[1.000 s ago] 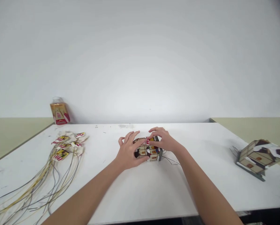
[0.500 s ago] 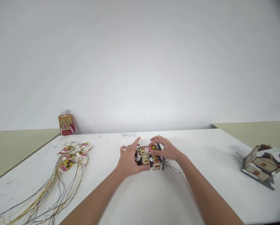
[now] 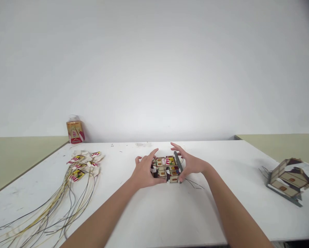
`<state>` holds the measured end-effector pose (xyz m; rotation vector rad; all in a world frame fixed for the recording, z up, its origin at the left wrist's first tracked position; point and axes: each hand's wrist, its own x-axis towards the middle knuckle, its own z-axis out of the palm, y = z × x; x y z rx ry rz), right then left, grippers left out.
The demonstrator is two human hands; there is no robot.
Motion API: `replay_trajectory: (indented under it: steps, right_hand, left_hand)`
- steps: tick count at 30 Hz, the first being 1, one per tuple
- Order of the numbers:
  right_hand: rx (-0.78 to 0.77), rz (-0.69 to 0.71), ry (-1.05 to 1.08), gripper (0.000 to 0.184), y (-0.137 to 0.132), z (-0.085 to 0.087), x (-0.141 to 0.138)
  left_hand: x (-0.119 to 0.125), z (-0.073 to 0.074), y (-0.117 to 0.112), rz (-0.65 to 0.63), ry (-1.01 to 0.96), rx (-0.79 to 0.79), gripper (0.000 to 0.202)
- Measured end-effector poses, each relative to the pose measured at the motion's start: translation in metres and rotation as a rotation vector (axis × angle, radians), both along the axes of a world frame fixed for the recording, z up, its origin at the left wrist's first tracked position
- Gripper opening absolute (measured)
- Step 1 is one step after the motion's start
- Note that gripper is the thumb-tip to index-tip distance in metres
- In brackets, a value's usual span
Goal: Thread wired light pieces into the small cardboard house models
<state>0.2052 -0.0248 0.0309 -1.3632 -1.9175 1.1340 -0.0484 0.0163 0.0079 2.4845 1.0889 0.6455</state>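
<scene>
A small model house lies on its back on the white table, with its windowed front up and its grey base at the right. A piece printed in red, white and yellow sits on the front. My left hand grips the roof end, thumb along the near side and fingers on the far side. My right hand is at the base end, its thumb at the near corner and its fingers raised and spread beyond the far edge. Thin dark wires trail from under the base.
On the left lies a bunch of striped printed pieces with long yellow and dark wires. Behind it a bottle with a gold and red label stands against the wall. Another model house rests at the right edge of the white table.
My right hand has moved off the printed piece on the front to the grey base, its fingers opening wider. My left hand keeps its hold on the roof end.
</scene>
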Motion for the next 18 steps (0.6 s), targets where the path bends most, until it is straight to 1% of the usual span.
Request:
replay_trajectory:
  steps: [8, 14, 18]
  right_hand:
    - [-0.008, 0.01, 0.01, 0.14, 0.0004, -0.0001, 0.0036]
    - [-0.046, 0.015, -0.001, 0.143, 0.0011, 0.0002, 0.0068]
    - [-0.045, 0.01, 0.021, 0.147, 0.0012, -0.0024, 0.0078]
  left_hand:
    - [0.0003, 0.0008, -0.0001, -0.009, 0.001, 0.0, 0.114]
    - [0.002, -0.0005, -0.0003, -0.01, -0.007, -0.007, 0.113]
    - [0.0032, -0.0011, -0.0006, -0.004, -0.018, -0.003, 0.111]
